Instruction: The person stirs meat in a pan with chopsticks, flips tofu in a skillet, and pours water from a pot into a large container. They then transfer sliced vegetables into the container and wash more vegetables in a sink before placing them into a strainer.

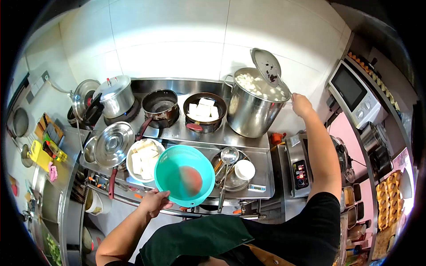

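My left hand (155, 202) grips the near left rim of a teal plastic colander (166, 188). A blurred reddish patch shows inside it; I cannot make out what it is. At the right edge of a tall steel stockpot (248, 113), my right hand (302, 105) is closed round what looks like the handle of a large skimmer (265, 63). The skimmer's grey round head stands tilted over the pot, with dark bits on it. White chunks float in the pot's cloudy liquid. Left of the colander, a white bowl (132, 166) holds pale blocks.
On the stove are a pan with white blocks (204, 109), a dark saucepan (159, 103) and a pressure cooker (116, 91). A steel lid (114, 144) lies front left. A ladle (229, 155) and white tub (244, 170) sit front right. A microwave (357, 95) stands far right.
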A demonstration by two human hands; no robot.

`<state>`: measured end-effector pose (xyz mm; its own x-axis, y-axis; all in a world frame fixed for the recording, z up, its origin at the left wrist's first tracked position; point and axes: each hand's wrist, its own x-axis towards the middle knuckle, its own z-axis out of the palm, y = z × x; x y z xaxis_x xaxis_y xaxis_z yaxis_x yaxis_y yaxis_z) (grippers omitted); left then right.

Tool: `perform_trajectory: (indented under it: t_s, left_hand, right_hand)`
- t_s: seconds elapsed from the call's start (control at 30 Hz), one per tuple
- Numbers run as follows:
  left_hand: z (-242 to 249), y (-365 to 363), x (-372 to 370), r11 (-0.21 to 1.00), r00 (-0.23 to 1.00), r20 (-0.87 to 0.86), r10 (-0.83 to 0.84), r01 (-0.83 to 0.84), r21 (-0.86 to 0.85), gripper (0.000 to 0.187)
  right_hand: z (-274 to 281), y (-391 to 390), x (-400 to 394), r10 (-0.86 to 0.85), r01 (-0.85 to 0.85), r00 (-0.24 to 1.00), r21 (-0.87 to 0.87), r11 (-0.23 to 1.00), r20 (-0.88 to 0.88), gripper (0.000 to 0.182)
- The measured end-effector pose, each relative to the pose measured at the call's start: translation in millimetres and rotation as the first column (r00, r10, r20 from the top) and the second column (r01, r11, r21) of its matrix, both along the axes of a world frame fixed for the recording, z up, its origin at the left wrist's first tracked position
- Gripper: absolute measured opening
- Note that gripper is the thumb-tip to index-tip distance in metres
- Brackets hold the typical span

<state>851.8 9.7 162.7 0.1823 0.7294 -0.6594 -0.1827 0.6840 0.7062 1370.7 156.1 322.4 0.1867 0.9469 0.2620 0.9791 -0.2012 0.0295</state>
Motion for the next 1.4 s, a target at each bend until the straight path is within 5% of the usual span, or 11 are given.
perform_trajectory:
  t_s: [0.1,0.23,0.53,0.57,0.63,0.7,0.8,0.83,1.1,1.23,1.4]
  left_hand:
    - [-6,-1,3,1.0,0.999,0.048,-0.018,0.018,0.004,0.018]
    - [1,-4,9,1.0,0.999,0.032,-0.018,0.018,-0.001,0.017]
    - [-5,-5,9,0.998,0.998,0.021,0.054,-0.055,0.04,0.013]
    - [-10,-4,8,0.997,0.998,0.037,0.06,-0.061,0.05,0.014]
    - [-11,-1,6,0.996,0.997,-0.011,0.074,-0.074,0.045,0.017]
    - [-17,-1,1,0.988,0.989,0.075,0.128,-0.134,0.08,0.019]
    - [7,-4,-5,0.976,0.967,0.165,0.195,-0.208,0.069,0.019]
    - [5,-6,-10,0.969,0.957,0.193,0.217,-0.235,0.079,0.019]
    - [-2,-51,-107,0.781,0.729,0.434,0.529,-0.618,0.087,0.013]
    - [-21,-79,-191,0.638,0.578,0.499,0.646,-0.768,0.065,0.014]
    - [-43,-139,-339,0.418,0.425,0.464,0.778,-0.9,0.124,0.016]
  right_hand:
    - [3,-2,-7,-0.103,0.117,0.968,-0.046,0.992,0.227,0.019]
    - [5,-4,-15,-0.143,0.171,0.962,-0.106,0.98,0.231,0.02]
    - [-16,-7,17,-0.103,0.102,0.981,0.017,0.995,0.165,0.013]
    - [-17,-9,18,-0.142,0.137,0.984,-0.049,0.989,-0.105,0.015]
    - [-20,-7,14,-0.14,0.125,0.799,-0.066,0.99,-0.585,0.018]
    - [-38,-5,6,-0.039,0.114,0.456,0.015,0.993,-0.889,0.019]
    - [-41,-7,-28,0.102,0.07,0.068,0.107,0.992,-0.992,0.017]
    - [-40,-9,-42,0.155,-0.068,-0.057,0.159,0.985,-0.986,0.02]
    - [-35,-73,-290,0.076,-0.409,-0.356,0.228,0.884,-0.932,0.029]
    - [-45,-99,-437,-0.124,-0.764,-0.291,0.152,0.626,-0.949,0.021]
    - [-80,-135,-625,-0.389,-0.882,-0.3,0.098,0.462,-0.871,0.021]
